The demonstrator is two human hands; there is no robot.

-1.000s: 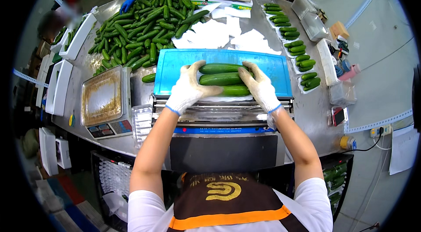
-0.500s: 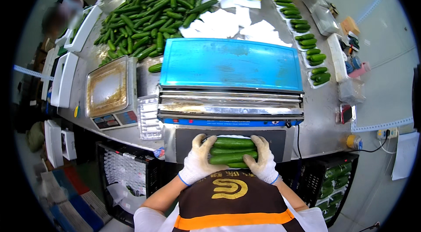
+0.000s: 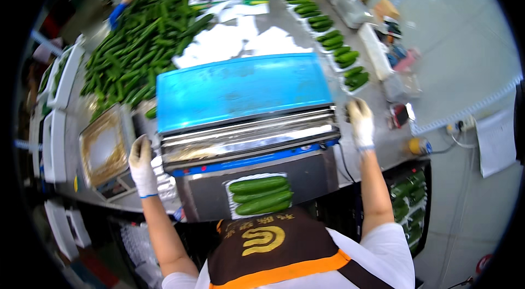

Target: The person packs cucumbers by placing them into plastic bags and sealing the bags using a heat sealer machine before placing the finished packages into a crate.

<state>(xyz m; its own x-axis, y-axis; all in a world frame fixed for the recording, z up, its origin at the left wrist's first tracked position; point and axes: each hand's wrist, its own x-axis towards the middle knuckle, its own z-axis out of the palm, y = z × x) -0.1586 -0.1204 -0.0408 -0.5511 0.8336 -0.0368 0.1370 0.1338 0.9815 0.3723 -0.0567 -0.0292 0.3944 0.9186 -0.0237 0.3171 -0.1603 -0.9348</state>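
Three cucumbers (image 3: pixel 261 195) lie side by side on a white tray (image 3: pixel 232 213), which rests on the dark plate (image 3: pixel 208 195) at the front of the wrapping machine (image 3: pixel 246 92). Both my hands wear white gloves and hold nothing. My left hand (image 3: pixel 143 167) is beside the machine's left end, close to the scale, its fingers stretched out. Off the machine's right end, my right hand (image 3: pixel 361 124) is raised above the metal table with fingers extended. Motion blurs both hands slightly.
A big heap of cucumbers (image 3: pixel 131 54) covers the far left, where another person's blue-gloved hand (image 3: pixel 116 15) reaches in. White sheets (image 3: pixel 219 43) lie behind the machine. Trayed cucumbers (image 3: pixel 331 40) line the right. A scale (image 3: pixel 104 147) stands left; a crate (image 3: pixel 410 201) sits lower right.
Both hands have let go of the trayed cucumbers and spread apart to the machine's two ends. The tray now rests on the front plate. The view has shifted and tilted.
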